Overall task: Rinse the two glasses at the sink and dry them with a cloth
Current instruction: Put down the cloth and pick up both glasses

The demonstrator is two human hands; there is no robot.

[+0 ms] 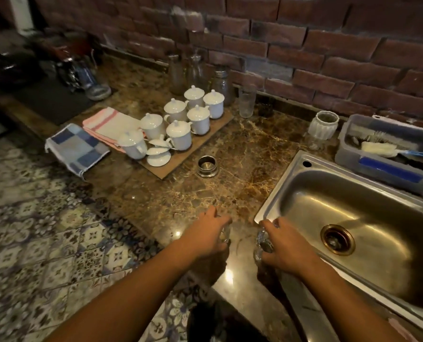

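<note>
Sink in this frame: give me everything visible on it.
The sink is a stainless-steel drop-in with one rounded basin and a flat rim, set in the brown marble counter. A copper-coloured drain ring sits in the basin floor, and a small hole is in the rim's far left corner. No tap shows. The right hand, gripping a glass, is over its near left corner; a grey plastic tub stands behind it.
</note>
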